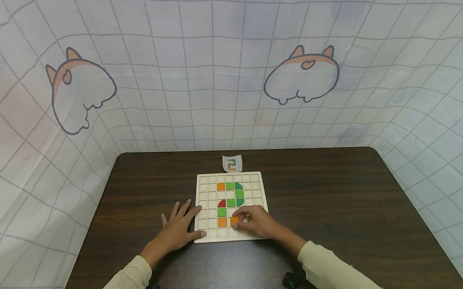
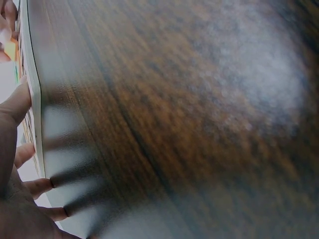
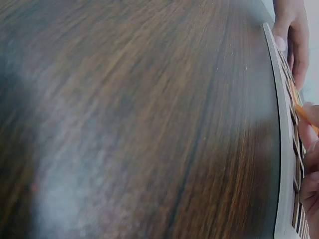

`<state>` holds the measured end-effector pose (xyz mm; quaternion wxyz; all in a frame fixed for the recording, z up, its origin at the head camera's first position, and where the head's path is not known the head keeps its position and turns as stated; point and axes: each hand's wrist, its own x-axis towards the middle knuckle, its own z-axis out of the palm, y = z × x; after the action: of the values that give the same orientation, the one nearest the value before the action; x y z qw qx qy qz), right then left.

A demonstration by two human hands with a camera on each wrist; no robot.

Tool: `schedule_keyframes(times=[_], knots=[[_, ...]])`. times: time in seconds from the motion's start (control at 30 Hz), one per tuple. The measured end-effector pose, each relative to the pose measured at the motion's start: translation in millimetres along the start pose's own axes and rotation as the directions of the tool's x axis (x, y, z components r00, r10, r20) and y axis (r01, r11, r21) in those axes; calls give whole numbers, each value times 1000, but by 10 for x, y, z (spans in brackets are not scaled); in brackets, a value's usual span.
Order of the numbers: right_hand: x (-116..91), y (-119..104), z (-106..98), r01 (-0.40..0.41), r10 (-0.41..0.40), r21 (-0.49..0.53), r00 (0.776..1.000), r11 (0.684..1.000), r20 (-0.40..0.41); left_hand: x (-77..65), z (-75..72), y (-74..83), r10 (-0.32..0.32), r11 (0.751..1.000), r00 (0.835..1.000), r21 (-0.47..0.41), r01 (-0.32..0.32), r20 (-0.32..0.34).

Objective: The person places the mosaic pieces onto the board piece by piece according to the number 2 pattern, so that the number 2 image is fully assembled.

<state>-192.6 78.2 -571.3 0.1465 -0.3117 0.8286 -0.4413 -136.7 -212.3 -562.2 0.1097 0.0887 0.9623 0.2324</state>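
A pale square grid board (image 1: 208,196) lies on the dark table, with orange, green and red tiles set in its cells. Between thumb and fingers my right hand (image 1: 258,222) pinches an orange square tile (image 1: 234,220) over the lower rows, right of another orange tile (image 1: 222,222). That pinched tile (image 3: 300,110) looks tilted in the right wrist view. My left hand (image 1: 177,230) is spread at the board's left edge, thumb and forefinger touching it and the other fingers on the table. A red rounded tile (image 1: 221,203) sits mid-board beside a green tile (image 1: 231,202).
Behind the board lies a small printed card (image 1: 232,164) with a coloured pattern. The brown wooden table (image 1: 321,192) extends to both sides. A grid-patterned curtain (image 1: 209,73) surrounds its back and sides. Dark objects (image 1: 292,280) show near the forearms.
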Motion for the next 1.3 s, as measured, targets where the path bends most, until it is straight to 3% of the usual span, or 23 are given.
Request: schedule_keyframes(times=[0.63,1.1,1.3], knots=[[23,-54,66,11,-16,-193,1000,981,-25,-2,15,-1,-7,1000,1000,1,7,-1],[26,-44,60,42,-51,-198,998,979,-40,2,-1,25,-2,1000,1000,-5,2,-4],[15,-49,39,42,-48,-153,998,987,-31,3,-1,15,-5,1000,1000,-3,5,-5]])
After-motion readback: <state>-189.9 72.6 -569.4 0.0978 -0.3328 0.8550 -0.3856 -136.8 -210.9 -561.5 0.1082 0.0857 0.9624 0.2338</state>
